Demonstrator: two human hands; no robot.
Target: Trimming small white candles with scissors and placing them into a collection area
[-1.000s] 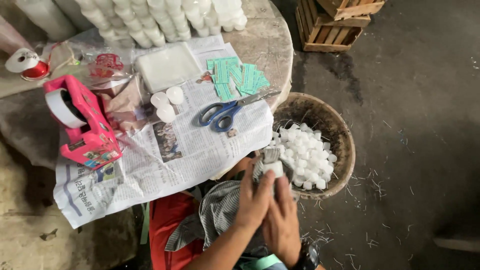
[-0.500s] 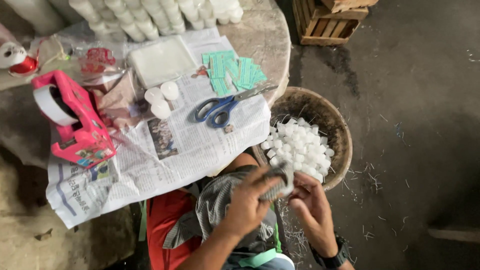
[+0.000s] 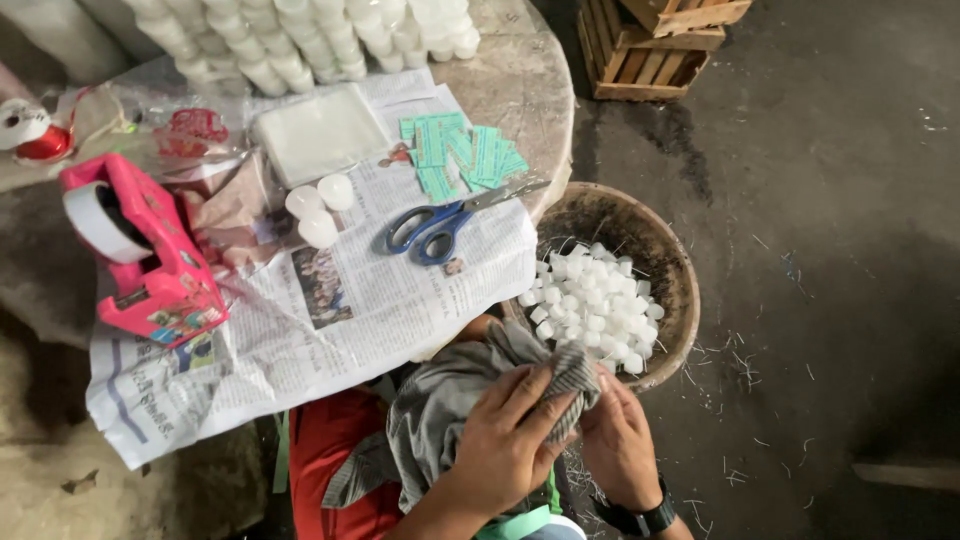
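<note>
My left hand (image 3: 505,440) clutches a grey checked cloth (image 3: 450,400) lying across my lap, its fingers bunched over the cloth's end. My right hand (image 3: 618,442), with a dark watch at the wrist, touches the same cloth from below at its striped tip (image 3: 575,385). Both hands hover just in front of a round woven basket (image 3: 670,260) filled with small white candles (image 3: 595,305). Whatever is wrapped inside the cloth is hidden.
A newspaper (image 3: 330,330) covers the round stone table (image 3: 520,90). On it lie blue-handled scissors (image 3: 440,222), green paper labels (image 3: 460,155), three white candles (image 3: 318,205), a clear packet (image 3: 320,132) and a pink tape dispenser (image 3: 140,250). Candle rows (image 3: 300,35) line the back. Wooden crates (image 3: 660,45) stand beyond.
The hands have shifted from pressing together over the lap to gripping the cloth's end. The right hand dropped below the cloth. The camera view moved slightly left.
</note>
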